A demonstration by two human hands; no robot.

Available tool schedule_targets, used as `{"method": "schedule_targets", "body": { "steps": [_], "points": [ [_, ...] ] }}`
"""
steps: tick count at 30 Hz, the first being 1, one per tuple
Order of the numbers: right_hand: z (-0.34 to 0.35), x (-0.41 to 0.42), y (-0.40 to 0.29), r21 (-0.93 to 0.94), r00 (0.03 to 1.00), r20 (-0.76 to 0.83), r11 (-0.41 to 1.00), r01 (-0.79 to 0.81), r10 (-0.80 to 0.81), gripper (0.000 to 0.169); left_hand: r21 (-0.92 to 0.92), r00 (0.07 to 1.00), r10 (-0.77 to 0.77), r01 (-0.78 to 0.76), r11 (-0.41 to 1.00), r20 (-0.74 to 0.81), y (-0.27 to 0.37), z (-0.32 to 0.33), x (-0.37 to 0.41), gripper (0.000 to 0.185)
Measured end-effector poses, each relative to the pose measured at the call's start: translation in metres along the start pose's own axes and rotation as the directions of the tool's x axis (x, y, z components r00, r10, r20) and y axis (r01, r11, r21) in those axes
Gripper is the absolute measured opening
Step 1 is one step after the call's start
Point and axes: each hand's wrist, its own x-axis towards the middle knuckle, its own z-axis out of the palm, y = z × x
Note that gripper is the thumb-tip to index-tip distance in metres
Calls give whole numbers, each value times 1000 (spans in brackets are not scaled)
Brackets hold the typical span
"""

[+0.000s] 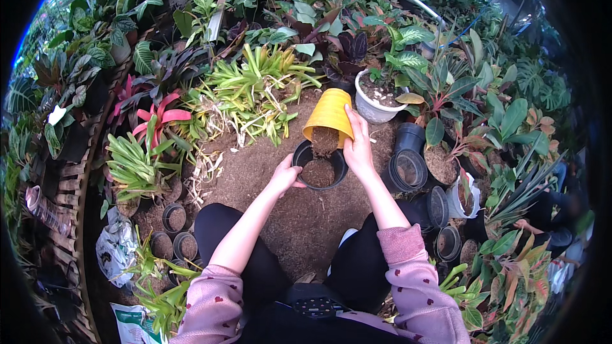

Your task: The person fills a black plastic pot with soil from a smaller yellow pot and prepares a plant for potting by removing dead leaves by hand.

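My right hand (357, 145) grips a yellow plastic pot (330, 111), tipped with its mouth facing down. Brown soil (325, 141) spills from its rim into a black plastic nursery pot (343, 166) just below. That black pot is held at its left side by my left hand (288, 176), and some soil (319, 173) lies at its bottom. Beneath both pots spreads a bed of loose brown soil (306, 229) between my knees. Beyond the pots lies a heap of uprooted green plants (258, 81) with dry, pale leaves.
A white pot (377, 111) with a leafy plant stands at the back right. Stacked black pots (409, 170) line the right side. Small soil-filled pots (175, 218) and a plastic bag (116, 243) sit at left. Another person's hand (523, 225) shows at far right.
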Motion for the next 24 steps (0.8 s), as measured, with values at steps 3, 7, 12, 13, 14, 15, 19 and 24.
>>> {"method": "schedule_targets", "body": {
  "steps": [3, 7, 12, 13, 14, 15, 19, 24],
  "points": [
    [1, 0, -1, -57, 1000, 8, 998, 25, -25, 81, 11, 1000, -4, 4, 1000, 6, -1, 1, -1, 49],
    [3, -3, -5, -94, 999, 50, 995, 24, -20, 81, -53, 999, 43, -44, 998, -19, -2, 5, -1, 42],
    [4, -3, 0, -113, 998, 56, 993, 35, -29, 80, -20, 999, 26, -27, 999, -32, -3, 5, 0, 42],
    [5, -3, -1, -120, 997, 67, 992, 30, -22, 80, -23, 999, 25, -26, 999, -31, -3, 6, 1, 42],
    [6, -4, -2, -114, 999, 50, 993, 9, -3, 80, -25, 999, 24, -25, 999, -29, -4, 6, 1, 42],
    [8, -5, -3, -108, 999, 33, 994, -12, 15, 80, -27, 999, 23, -24, 999, -29, -4, 6, 1, 42],
    [10, -5, -4, -103, 998, 61, 994, -21, 28, 80, -35, 998, 49, -49, 998, -26, -5, 5, 0, 43],
    [12, -6, -4, -80, 999, 28, 996, -40, 43, 79, -38, 999, 39, -40, 998, -20, -3, 4, 1, 44]
  ]
}}
